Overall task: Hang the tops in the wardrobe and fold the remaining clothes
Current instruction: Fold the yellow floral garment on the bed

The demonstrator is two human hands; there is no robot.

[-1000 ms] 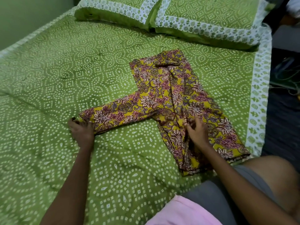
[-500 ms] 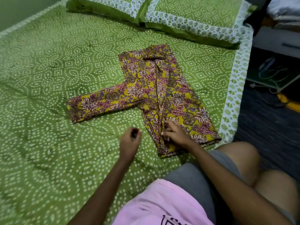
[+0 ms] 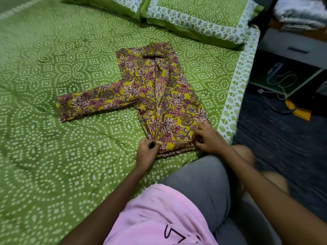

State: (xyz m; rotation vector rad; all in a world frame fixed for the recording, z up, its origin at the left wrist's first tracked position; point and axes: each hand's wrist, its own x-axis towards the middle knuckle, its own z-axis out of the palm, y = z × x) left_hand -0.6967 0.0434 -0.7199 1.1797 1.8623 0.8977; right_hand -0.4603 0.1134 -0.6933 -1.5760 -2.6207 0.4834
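Since the frame half a second earlier, the left hand (image 3: 147,152) had moved from open bedspread onto the hem of the floral top (image 3: 159,96); the right hand (image 3: 208,140) had shifted to the hem's right corner. Both hands pinched the near edge, fingers curled on the fabric, well apart from each other. The top lay flat on the green bedspread (image 3: 53,156), body folded lengthwise, one sleeve extended left. Two matching pillows (image 3: 194,13) sat beyond it at the bed's head.
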